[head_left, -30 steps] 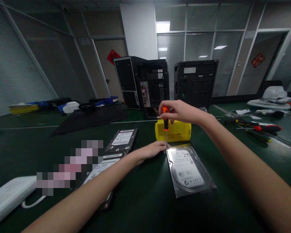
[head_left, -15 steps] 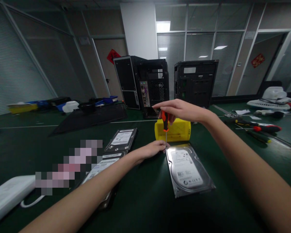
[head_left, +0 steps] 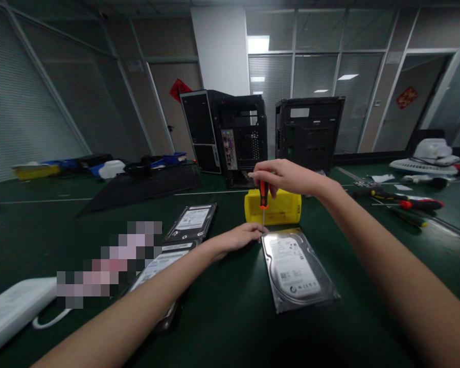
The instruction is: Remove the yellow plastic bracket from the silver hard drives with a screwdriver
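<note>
A silver hard drive point(head_left: 299, 266) with a white label lies flat on the dark green table. At its far left corner, my left hand point(head_left: 243, 236) is closed, fingertips gripping the edge there. My right hand point(head_left: 285, 175) is wrapped over the top of the red and black handle of a screwdriver point(head_left: 264, 197). The screwdriver stands nearly upright, its shaft reaching down beside my left fingertips at that corner. The exact spot its tip touches is hidden. Just behind the drive sits a yellow plastic bin point(head_left: 285, 207).
More hard drives point(head_left: 192, 220) lie left, partly under my left forearm. Two black computer cases point(head_left: 199, 130) stand at the back. Pliers and screwdrivers point(head_left: 421, 204) lie right, near a white helmet-like object point(head_left: 431, 153). A white box-shaped object point(head_left: 19, 306) is at lower left.
My right hand's fingers have curled more closely around the screwdriver handle, and the hand has shifted slightly right. My left hand and the hard drive stay in place.
</note>
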The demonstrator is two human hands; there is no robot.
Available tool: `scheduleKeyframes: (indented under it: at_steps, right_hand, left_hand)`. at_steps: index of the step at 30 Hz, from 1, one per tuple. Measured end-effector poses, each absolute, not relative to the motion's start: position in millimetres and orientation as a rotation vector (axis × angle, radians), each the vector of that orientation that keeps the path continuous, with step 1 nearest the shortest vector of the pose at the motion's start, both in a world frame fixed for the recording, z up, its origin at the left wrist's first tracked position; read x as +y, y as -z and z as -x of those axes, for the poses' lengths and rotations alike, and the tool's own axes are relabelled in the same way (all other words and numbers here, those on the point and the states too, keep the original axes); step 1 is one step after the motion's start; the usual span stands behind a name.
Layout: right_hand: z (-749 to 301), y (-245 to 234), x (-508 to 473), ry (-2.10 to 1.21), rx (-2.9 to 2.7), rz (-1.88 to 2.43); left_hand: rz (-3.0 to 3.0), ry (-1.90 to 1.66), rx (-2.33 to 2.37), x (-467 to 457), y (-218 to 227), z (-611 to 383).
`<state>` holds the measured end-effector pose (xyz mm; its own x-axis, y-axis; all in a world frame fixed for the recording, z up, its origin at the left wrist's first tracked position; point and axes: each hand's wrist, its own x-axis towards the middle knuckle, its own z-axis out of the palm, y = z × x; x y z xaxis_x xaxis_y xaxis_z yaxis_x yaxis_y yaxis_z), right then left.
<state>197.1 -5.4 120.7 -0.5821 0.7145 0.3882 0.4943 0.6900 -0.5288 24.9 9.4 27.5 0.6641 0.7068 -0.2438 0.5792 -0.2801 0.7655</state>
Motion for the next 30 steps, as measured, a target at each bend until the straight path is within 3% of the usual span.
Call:
scheduleKeyframes:
  at_steps: [30]
  right_hand:
    - [-196, -119, -2, -0.473, -2.344, 0.978]
  left_hand:
    - [-1.967, -0.206, 0.97, 19, -17, -15]
